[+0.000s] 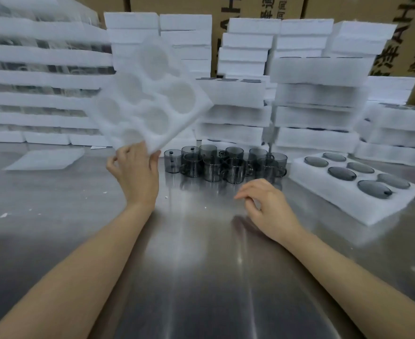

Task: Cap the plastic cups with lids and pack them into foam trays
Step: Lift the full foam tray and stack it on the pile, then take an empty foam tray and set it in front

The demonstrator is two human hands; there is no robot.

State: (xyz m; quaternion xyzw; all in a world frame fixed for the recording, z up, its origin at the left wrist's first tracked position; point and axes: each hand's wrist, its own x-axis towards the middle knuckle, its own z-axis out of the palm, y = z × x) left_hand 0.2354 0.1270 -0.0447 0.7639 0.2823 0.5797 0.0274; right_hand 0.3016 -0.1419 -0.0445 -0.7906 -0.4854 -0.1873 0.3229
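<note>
Plastic cups (226, 165), smoky grey and see-through, cylindrical with small side handles, stand in a tight cluster at the centre of the frame on a brushed steel table (201, 277) streaked with reflections and dotted with white crumbs. Just left of them the left hand (134, 167), its bare forearm reaching up from the lower left, grips the bottom corner of a white foam tray (150, 99), thumb on the near face and fingers curled behind. The tray is lifted off the table and tipped onto its corner like a diamond. Its soft, grainy face is turned to the camera and shows six round recesses, all blurred. The right hand (267, 204) hovers low over the table in front of the cups, palm down, fingers loosely bent and holding nothing. At the right of the frame a second foam tray (336, 201) lies flat with six smooth, grey lids (342, 173) showing in its holes. Stacks (319, 94) of the same white foam fill the background, with cardboard boxes (250, 6) behind them. A thin foam sheet (47, 159) lies flat at the left.
</note>
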